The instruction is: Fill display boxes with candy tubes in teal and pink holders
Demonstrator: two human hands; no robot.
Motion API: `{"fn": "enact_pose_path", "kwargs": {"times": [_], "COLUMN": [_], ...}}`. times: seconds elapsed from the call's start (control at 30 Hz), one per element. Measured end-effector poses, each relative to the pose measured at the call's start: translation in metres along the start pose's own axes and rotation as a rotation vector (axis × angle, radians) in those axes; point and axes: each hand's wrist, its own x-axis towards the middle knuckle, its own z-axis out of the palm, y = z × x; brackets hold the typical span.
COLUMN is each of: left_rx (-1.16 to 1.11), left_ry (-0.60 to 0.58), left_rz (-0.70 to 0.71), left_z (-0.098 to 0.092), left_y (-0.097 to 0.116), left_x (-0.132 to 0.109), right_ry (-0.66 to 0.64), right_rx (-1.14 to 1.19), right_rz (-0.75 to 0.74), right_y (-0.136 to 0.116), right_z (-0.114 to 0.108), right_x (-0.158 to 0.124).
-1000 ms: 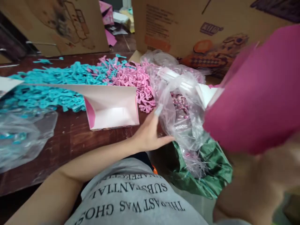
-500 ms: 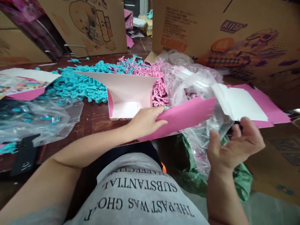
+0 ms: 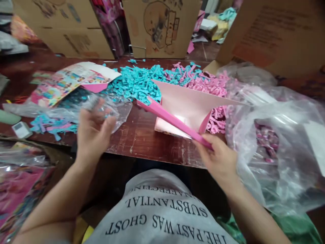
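My right hand (image 3: 219, 159) grips one end of a folded pink card (image 3: 175, 123), seen almost edge-on and slanting up to the left. Behind it on the table stands an open carton (image 3: 188, 101) with a pale inside and a raised flap, partly hidden by the card. My left hand (image 3: 93, 130), blurred by motion, is open with thumb and fingers apart. It is over the edge of a clear plastic bag (image 3: 120, 110) with small blue pieces in it; I cannot tell whether it touches the bag.
Heaps of turquoise plastic pieces (image 3: 142, 81) and pink plastic pieces (image 3: 203, 84) lie behind the carton. Printed card sheets (image 3: 68, 81) rest at the left. A large clear bag (image 3: 286, 135) hangs over the table's right side. Cardboard boxes (image 3: 162, 30) line the back.
The pink card has passed from my left hand to my right and now stands edge-on before the carton. My left hand has moved left to the bag. The view has turned left.
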Motion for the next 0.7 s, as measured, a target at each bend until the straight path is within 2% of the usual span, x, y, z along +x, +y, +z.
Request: {"fn": "enact_pose_path", "kwargs": {"times": [0.03, 0.1, 0.17, 0.23, 0.3, 0.37, 0.4, 0.43, 0.5, 0.57, 0.7], "left_rx": [-0.15, -0.303, -0.265, -0.123, -0.036, -0.068, -0.114, -0.166, -0.257, -0.336, -0.452], "left_ry": [-0.037, 0.001, 0.132, 0.225, 0.138, -0.053, -0.15, -0.233, -0.341, -0.38, -0.302], "left_rz": [-0.105, -0.21, -0.234, -0.219, -0.218, -0.234, -0.241, -0.247, -0.258, -0.27, -0.338], "left_z": [-0.003, -0.003, -0.006, -0.019, -0.037, -0.046, -0.045, -0.04, -0.023, -0.005, 0.012], "left_y": [-0.012, -0.032, -0.046, -0.056, -0.063, -0.071, -0.075, -0.079, -0.087, -0.097, -0.119], "left_x": [-0.013, -0.034, -0.043, -0.037, -0.024, -0.011, -0.006, -0.002, 0.004, 0.008, 0.017], "right_ry": [0.012, -0.034, -0.169, -0.297, -0.314, -0.261, -0.268, -0.331, -0.525, -0.642, -0.652], "right_rx": [0.006, 0.021, 0.064, 0.157, 0.281, 0.426, 0.512, 0.609, 0.811, 0.939, 0.932], "right_rz": [-0.082, -0.268, -0.398, -0.406, -0.307, -0.167, -0.103, -0.041, 0.108, 0.253, 0.391], "right_y": [-0.014, -0.046, -0.071, -0.081, -0.076, -0.064, -0.059, -0.053, -0.044, -0.034, -0.016], "right_z": [0.015, 0.046, 0.071, 0.088, 0.101, 0.116, 0.125, 0.133, 0.147, 0.154, 0.151], "right_x": [0.0, -0.001, 0.0, 0.01, 0.035, 0.07, 0.089, 0.106, 0.132, 0.143, 0.137]}}
